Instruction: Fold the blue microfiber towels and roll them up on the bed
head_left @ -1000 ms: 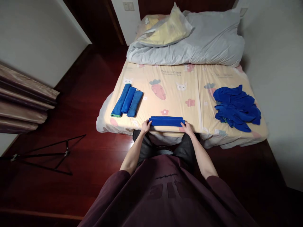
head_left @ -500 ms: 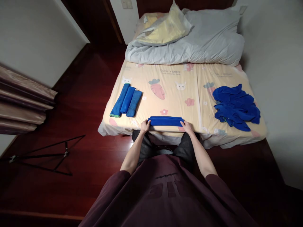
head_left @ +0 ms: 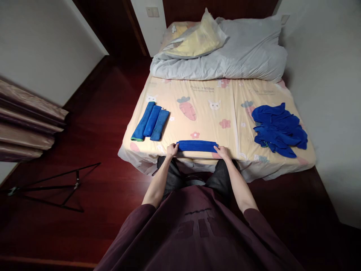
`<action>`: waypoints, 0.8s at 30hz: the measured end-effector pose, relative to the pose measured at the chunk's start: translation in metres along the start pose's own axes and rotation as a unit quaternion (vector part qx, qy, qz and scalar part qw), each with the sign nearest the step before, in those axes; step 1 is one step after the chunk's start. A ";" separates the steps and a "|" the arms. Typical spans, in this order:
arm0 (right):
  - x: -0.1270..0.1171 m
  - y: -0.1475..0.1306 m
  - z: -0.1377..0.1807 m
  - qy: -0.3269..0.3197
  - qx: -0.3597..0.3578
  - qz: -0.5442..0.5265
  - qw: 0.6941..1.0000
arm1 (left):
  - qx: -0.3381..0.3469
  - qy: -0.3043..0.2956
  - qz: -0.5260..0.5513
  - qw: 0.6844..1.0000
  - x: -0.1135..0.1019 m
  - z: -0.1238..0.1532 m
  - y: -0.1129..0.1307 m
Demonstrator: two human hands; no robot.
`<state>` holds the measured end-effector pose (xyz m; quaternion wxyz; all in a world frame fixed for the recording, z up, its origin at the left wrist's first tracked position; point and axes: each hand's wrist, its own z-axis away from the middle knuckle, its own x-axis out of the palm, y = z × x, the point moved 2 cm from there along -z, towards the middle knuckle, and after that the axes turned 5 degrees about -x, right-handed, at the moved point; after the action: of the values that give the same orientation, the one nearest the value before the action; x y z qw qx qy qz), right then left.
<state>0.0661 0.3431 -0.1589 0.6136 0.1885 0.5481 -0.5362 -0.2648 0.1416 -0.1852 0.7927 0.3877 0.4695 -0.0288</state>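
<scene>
**Both hands at the ends of a folded towel on the near bed edge**

Nearest to me, my forearms reach from the dark red shirt toward the bed [head_left: 208,96]. My left hand [head_left: 172,150] rests on the left end of the folded blue towel [head_left: 197,146], fingers curled over that end; my right hand [head_left: 222,152] meets the right end in the same way. Neither hand lifts the towel: it lies flat as a long narrow band along the near edge of the mattress, touching both hands. I cannot tell whether the fingers pinch the cloth or only press on it.

To do this step well, I judge that both ends should be squared together, with even pressure from each hand, so that the long edges stay parallel and no layer slips out. Because the towel lies close to the mattress edge, pushing toward me could tip it off.

Farther out, to the left, three rolled towels [head_left: 150,121] lie side by side, touching. To the right, well apart, sits a loose heap of blue towels [head_left: 278,129]. At the head of the bed lie a grey duvet [head_left: 225,56] and a yellow pillow [head_left: 197,39]. A tripod [head_left: 53,186] stands on the floor at left.
</scene>
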 end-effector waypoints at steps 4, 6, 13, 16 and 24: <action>-0.001 -0.002 -0.005 -0.010 0.006 0.014 1.000 | 0.015 0.003 -0.009 1.000 0.000 -0.003 0.004; -0.001 -0.004 -0.002 -0.009 0.010 0.023 1.000 | 0.018 0.000 -0.016 1.000 -0.001 0.001 0.006; 0.003 -0.051 0.047 0.184 -0.142 0.052 0.971 | 0.170 0.076 -0.133 0.974 -0.008 0.056 0.034; 0.021 -0.092 0.061 0.150 -0.259 0.059 0.952 | 0.278 0.033 -0.151 0.948 0.010 0.080 0.059; 0.061 -0.107 0.041 0.058 -0.334 0.065 0.938 | 0.337 -0.042 -0.199 0.919 0.052 0.081 0.073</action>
<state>-0.0179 0.2442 -0.1610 0.6420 0.0383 0.7169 -0.2692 -0.1476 0.1572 -0.1618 0.6120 0.5291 0.4655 -0.3590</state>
